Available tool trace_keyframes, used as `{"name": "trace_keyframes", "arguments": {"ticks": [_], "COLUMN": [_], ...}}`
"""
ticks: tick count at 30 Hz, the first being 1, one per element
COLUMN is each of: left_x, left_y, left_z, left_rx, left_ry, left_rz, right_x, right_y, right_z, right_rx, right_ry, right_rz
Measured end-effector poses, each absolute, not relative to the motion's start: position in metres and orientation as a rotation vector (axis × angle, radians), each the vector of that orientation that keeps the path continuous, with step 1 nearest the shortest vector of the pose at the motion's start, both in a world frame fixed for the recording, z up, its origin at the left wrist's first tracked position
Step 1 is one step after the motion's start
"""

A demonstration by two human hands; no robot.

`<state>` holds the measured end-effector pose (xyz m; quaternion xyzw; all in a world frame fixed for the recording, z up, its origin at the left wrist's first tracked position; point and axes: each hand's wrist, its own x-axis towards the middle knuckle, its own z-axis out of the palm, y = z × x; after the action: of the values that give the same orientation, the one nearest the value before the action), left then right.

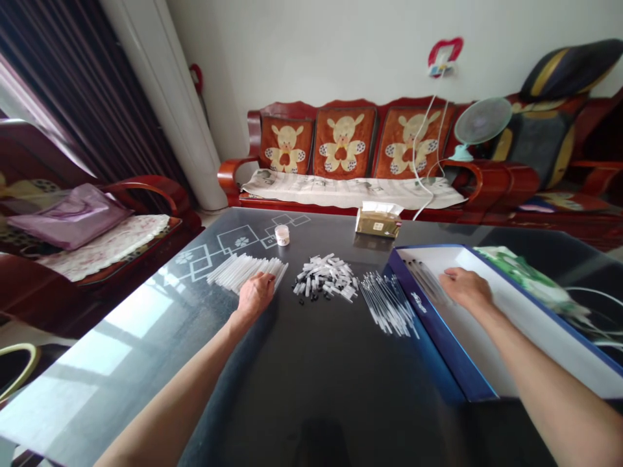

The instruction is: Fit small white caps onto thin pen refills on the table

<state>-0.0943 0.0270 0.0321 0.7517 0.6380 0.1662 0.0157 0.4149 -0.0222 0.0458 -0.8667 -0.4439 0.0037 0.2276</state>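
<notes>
My left hand [256, 295] is closed, its fingertips pinching a tube at the right end of a row of translucent white plastic tubes [236, 271] on the table. Over a blue box with a white inside [487, 350], my right hand [467, 287] has its fingers curled together; what they hold, if anything, is hidden. Several slim pen-like sticks [428, 279] lie in the box beside those fingers, partly blurred. Between the hands are a heap of short white pieces with black bits [327, 275] and a bundle of thin clear refills with metallic-looking tips [387, 303].
A small round white container [281, 235] and a tissue box [378, 220] stand toward the back of the dark glossy table [311, 376]. A green and white plastic packet [528, 279] lies right of the blue box. Beyond are a wooden sofa [341, 107] and a fan [481, 122].
</notes>
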Motion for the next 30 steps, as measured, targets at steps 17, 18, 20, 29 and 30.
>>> {"name": "trace_keyframes", "arguments": {"ticks": [17, 18, 20, 29, 30], "left_x": [-0.044, -0.043, -0.04, -0.036, -0.036], "left_y": [0.037, 0.037, 0.038, 0.042, 0.043], "left_z": [0.04, 0.041, 0.042, 0.039, 0.038], "left_rx": [2.431, 2.421, 2.401, 2.442, 2.457], "left_ry": [2.078, 2.09, 2.105, 2.076, 2.066], "left_rz": [-0.109, -0.125, -0.149, -0.229, -0.234], "right_x": [0.168, 0.168, 0.169, 0.169, 0.169], "right_y": [-0.085, -0.085, -0.084, -0.084, -0.084], "right_z": [-0.011, -0.012, -0.013, -0.012, -0.012], "right_rx": [-1.347, -1.35, -1.362, -1.386, -1.386], "right_ry": [-1.913, -1.918, -1.906, -1.891, -1.888], "right_rz": [0.087, 0.086, 0.081, 0.084, 0.087]}}
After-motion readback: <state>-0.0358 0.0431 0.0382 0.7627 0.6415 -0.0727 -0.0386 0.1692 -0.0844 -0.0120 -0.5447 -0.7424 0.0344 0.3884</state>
